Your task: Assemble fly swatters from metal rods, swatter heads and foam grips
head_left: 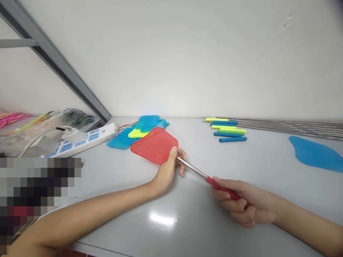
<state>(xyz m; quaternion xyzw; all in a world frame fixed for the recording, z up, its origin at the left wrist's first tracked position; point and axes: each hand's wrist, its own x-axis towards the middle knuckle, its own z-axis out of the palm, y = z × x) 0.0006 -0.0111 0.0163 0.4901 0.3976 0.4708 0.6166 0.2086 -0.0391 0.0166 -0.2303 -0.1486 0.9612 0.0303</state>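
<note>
A red fly swatter with a perforated head (pixel 152 145), a metal telescopic rod (pixel 193 167) and a red grip (pixel 222 187) is held between my hands above the table. My left hand (pixel 169 169) pinches the base of the red head, thumb on top, where the rod meets it. Around the red grip my right hand (pixel 241 203) is closed, its thumb lying along the handle. Behind the red head lies a pile of blue swatter heads (pixel 122 139) with a yellow-green head (pixel 138 133) among them.
Blue grip tubes (pixel 232 139) and yellow-green tubes (pixel 232 131) lie at the back right beside long metal rods (pixel 289 127). A blue swatter head (pixel 316 153) is at the far right. On the left are a white power strip (pixel 93 136) and plastic bags (pixel 72 119).
</note>
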